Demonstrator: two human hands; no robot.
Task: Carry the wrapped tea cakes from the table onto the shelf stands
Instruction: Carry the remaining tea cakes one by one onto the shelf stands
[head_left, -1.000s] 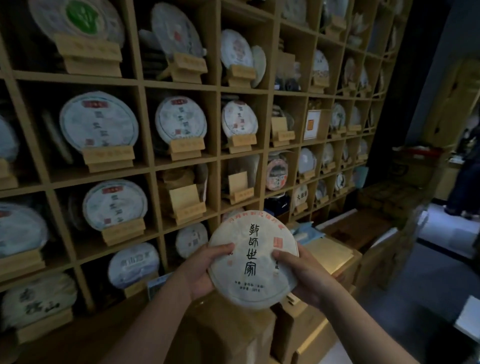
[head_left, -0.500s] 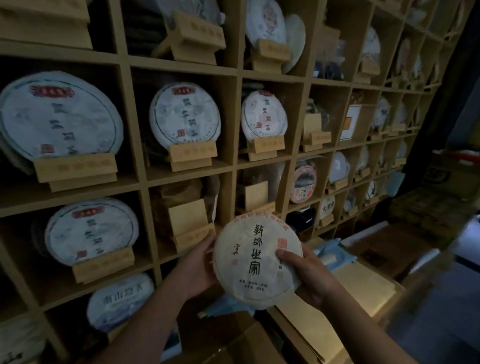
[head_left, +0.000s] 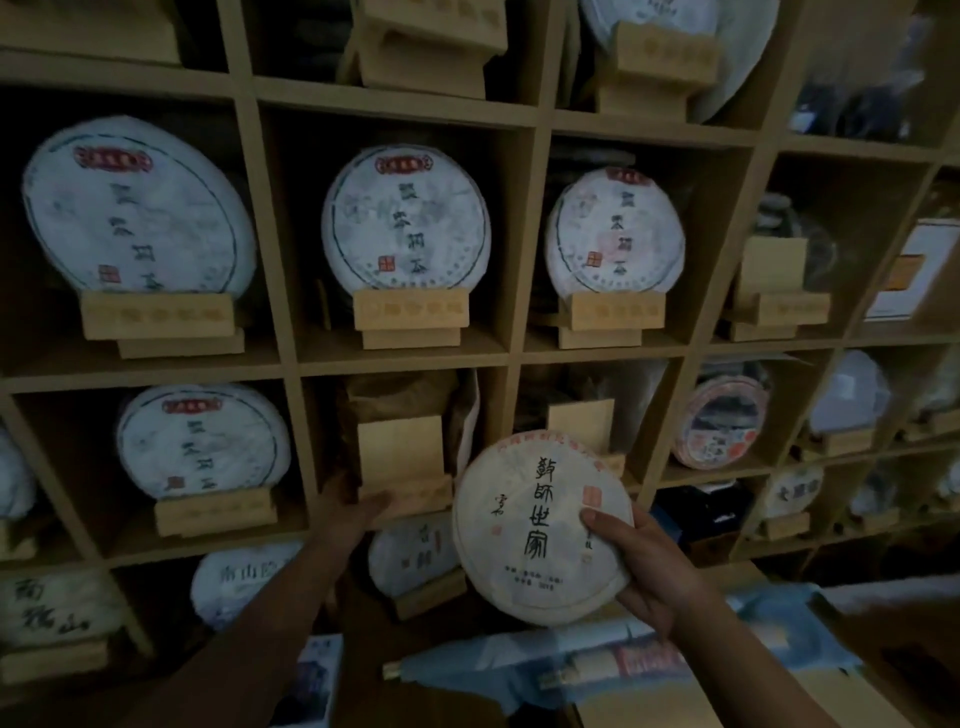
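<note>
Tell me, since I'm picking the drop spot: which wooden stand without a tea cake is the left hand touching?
The bare stand in the middle-row cubby beside the held tea cake; the left hand rests at its base. The other bare stands sit farther right, untouched.

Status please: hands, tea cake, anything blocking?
Right hand holds round white paper-wrapped tea cake. Left hand touches empty wooden stand. Nothing blocking.

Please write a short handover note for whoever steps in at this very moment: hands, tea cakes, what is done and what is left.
Right hand grips the wrapped tea cake, held upright in front of the shelf.
Left hand touches the base of the empty wooden stand in the cubby just left of the cake.
Done: cake brought to the shelf.
Left: set it on that empty stand, probably; a second empty stand sits behind the cake.
</note>
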